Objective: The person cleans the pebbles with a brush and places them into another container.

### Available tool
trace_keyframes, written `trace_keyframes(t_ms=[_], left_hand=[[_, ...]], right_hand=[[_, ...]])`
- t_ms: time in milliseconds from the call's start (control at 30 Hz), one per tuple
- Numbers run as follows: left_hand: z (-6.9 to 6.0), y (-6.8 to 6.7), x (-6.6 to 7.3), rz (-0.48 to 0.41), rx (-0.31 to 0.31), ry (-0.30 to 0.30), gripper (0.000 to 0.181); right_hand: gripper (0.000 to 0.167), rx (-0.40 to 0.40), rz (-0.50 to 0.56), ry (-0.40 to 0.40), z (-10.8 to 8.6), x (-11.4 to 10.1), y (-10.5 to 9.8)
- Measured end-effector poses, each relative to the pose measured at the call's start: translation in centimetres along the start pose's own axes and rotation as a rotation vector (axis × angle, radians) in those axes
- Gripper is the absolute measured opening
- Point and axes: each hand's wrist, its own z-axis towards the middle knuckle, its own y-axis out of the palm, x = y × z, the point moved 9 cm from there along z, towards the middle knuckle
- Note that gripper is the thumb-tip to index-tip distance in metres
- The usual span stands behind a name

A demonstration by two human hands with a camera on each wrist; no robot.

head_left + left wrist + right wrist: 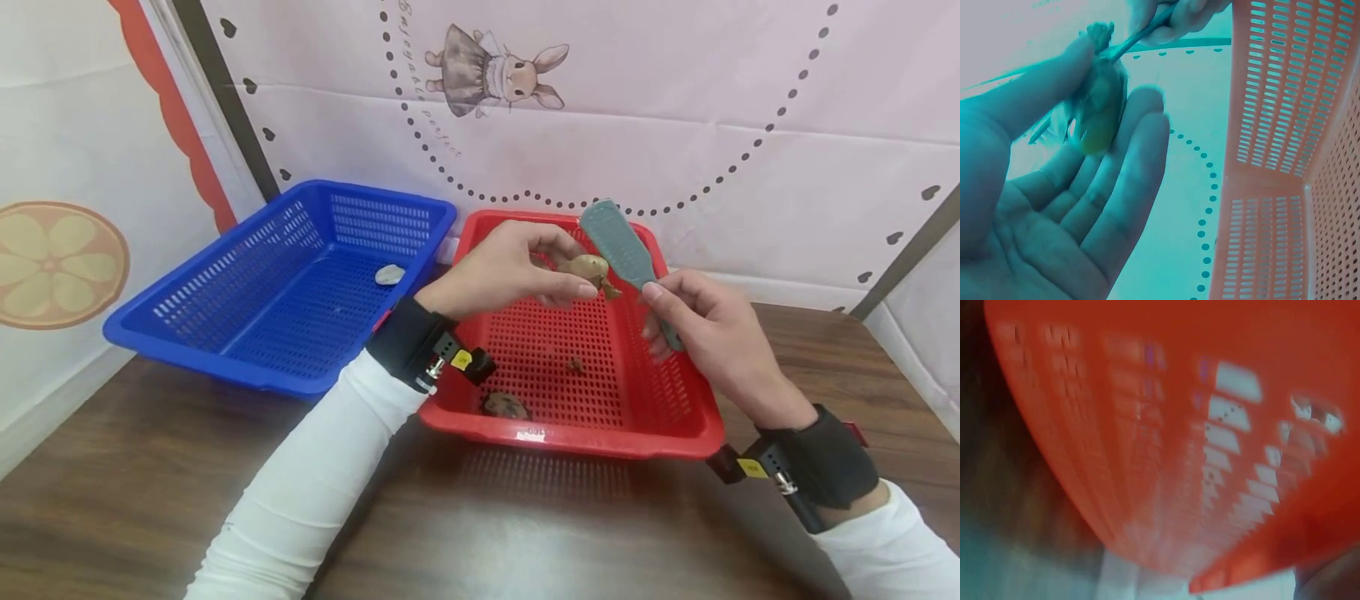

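My left hand [517,267] pinches a small yellowish-brown, egg-shaped thing [587,267] between thumb and fingers, above the red basket [573,442]. A ragged flap hangs from its right end. My right hand [701,321] grips the handle of a grey-green tool [617,242] with a broad flat head, thumb on top. In the left wrist view, tinted blue-green, the tool [1141,34] appears edge-on at the upper end of the egg-shaped thing [1099,106]. The right wrist view is mostly red basket wall [1166,406]; the tool is hidden there.
A brown, dark-spotted lump [504,406] lies in the red basket's near left corner, with a small scrap [575,366] farther right. To the left, a blue basket [202,362] holds a whitish oval piece [389,274]. Both stand on a wooden table [420,517] before a printed cloth.
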Motion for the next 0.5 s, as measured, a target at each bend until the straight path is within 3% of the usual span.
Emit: trace_keyframes(t_ms=[100,233,367,500], left_hand=[[-0.1,-0.7,-0.6,-0.006,0.046,0.002,0.035],[-0.7,-1.2,-1.6,-0.072,0.063,-0.016,0.028],[-1.3,-1.0,-2.8,-0.181,0.058,-0.089,0.026],[-1.7,-1.1,-3.9,-0.263,0.091,-0.175,0.029]], right_hand=[[0.025,0.007,0.083,0.018,-0.1,0.3,0.8],[0.022,0.043,0.167,0.043,-0.1,0.9,0.9],[0.023,0.067,0.206,0.064,-0.3,1.4,0.6],[0.024,0.05,0.148,0.052,-0.5,1.4,0.5]])
